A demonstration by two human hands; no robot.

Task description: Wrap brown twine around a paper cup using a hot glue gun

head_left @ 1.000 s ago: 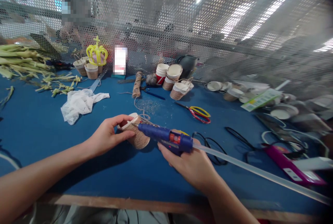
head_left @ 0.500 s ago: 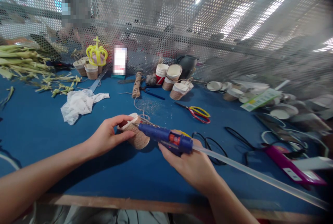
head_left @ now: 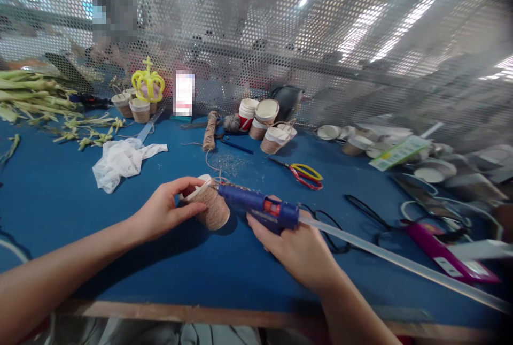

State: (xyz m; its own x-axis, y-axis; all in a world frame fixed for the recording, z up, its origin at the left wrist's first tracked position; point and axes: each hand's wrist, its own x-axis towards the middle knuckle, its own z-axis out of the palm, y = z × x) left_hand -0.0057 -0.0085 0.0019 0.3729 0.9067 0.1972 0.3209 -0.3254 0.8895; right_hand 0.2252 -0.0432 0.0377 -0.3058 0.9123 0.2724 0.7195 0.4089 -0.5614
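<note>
My left hand [head_left: 168,208] grips a paper cup [head_left: 214,208] wrapped in brown twine, tilted on its side with its white rim toward the upper left. In my right hand [head_left: 298,246] is a blue hot glue gun [head_left: 252,203] with a long clear glue stick [head_left: 360,248] running out of its back. The gun's nozzle is close to the cup's twine near the rim; whether it touches I cannot tell. A strand of twine leads from the cup back to a twine bundle [head_left: 210,131].
Scissors [head_left: 300,171] lie beyond my right hand. Twine-wrapped cups [head_left: 276,139] stand by the mesh panel [head_left: 240,29]. A crumpled white cloth [head_left: 122,163] is at left, near dried husks [head_left: 36,93]. A purple power strip [head_left: 441,254], black cable [head_left: 368,214] and loose cups [head_left: 435,171] occupy the right.
The glue gun and my right hand have shifted slightly to the right, along the cup's rim edge. My left hand and the cup have barely moved.
</note>
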